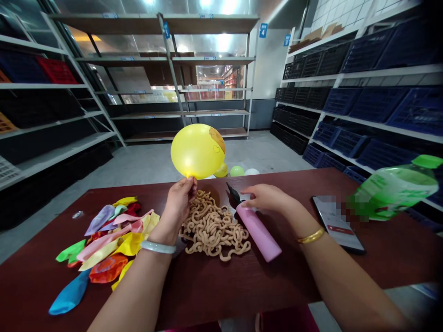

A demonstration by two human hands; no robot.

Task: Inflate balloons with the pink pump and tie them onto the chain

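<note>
My left hand [181, 196] pinches the neck of an inflated yellow balloon [195, 151], which stands upright above the table. A printed picture shows on the balloon's right side. Below it lies a heap of tan, curly, noodle-like pieces [214, 230]. To the right of the heap, a pink hand pump [259, 233] with a black nozzle rests on its side. Over its upper end is my right hand [268, 197], fingers stretched out and apart; whether they touch the pump I cannot tell. Left of my left arm, several flat balloons [107, 240] in mixed colours are spread out.
On the dark red table [214, 295], a phone [337, 226] lies at the right beside a tilted green bottle [391, 191]. More inflated balloons [237, 171] show beyond the far edge. Shelves [214, 60] stand behind, and crates [377, 103] fill the racks at the right.
</note>
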